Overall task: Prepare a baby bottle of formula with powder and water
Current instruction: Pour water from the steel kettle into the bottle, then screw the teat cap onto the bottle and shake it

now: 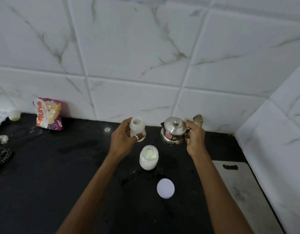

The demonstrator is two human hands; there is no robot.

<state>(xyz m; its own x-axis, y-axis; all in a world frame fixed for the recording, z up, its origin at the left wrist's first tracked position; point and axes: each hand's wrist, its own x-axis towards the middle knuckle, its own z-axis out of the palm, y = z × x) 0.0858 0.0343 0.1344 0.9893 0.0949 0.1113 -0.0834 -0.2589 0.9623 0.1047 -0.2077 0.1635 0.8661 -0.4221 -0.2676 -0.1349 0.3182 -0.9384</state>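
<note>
My left hand (124, 137) grips a translucent baby bottle (137, 128), open at the top, and holds it above the black counter (61, 174). To its right, my right hand (194, 136) holds the handle of a small steel kettle (173, 130) with its lid on. An open glass jar of white powder (148, 157) stands on the counter just below the bottle, with a scoop lying inside it. A round white lid (165, 188) lies nearer to me.
A purple and white food packet (48, 114) leans on the tiled wall at the back left. A white chopping board (243, 191) lies along the right wall. Small white objects (14, 114) and a dark patterned thing (2, 157) sit at the left edge.
</note>
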